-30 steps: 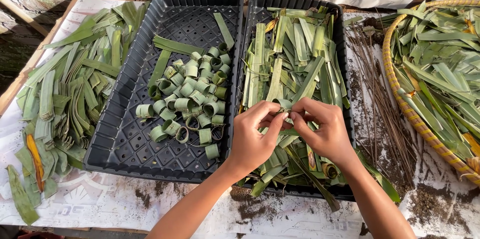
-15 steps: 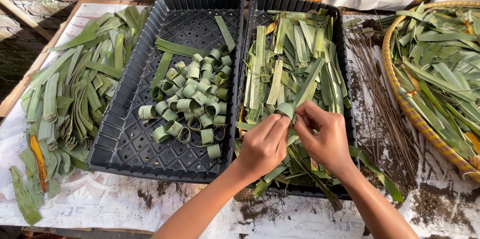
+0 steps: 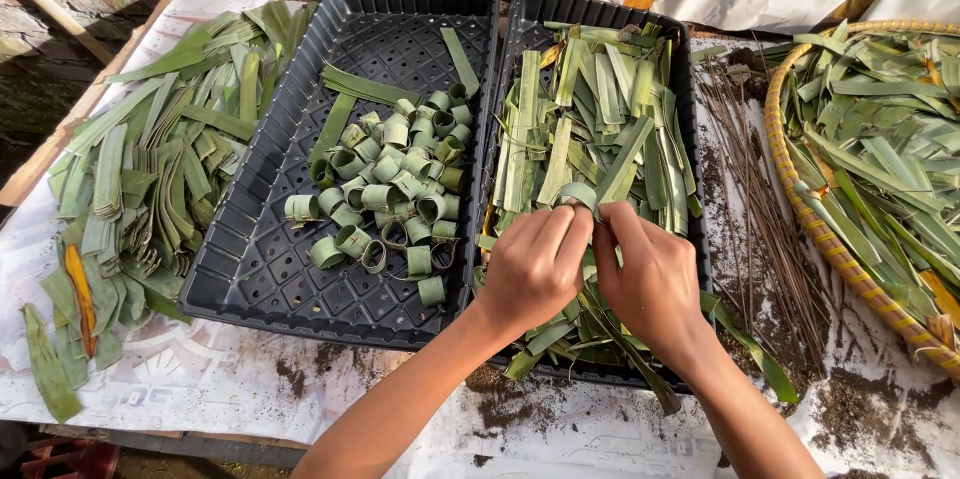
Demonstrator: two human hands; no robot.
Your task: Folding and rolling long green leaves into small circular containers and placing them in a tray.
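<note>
Head view: left hand (image 3: 530, 269) and right hand (image 3: 650, 274) pinching a curled leaf strip (image 3: 577, 195) between fingertips; best kept tight, ends overlapped, finished rings (image 3: 395, 199) lying left.

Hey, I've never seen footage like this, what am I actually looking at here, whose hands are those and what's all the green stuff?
The picture comes from a camera worn on a person's head, looking down at their own two bare hands. The left hand and right hand meet over the right black tray and together pinch a leaf strip bent into a loop. That tray holds flat cut leaf strips. The left black tray holds many small leaf rings already curled. On the far left lies a pile of long leaves on a white sheet. On the right, a bundle of thin brown sticks lies beside a woven basket with more leaves.
</note>
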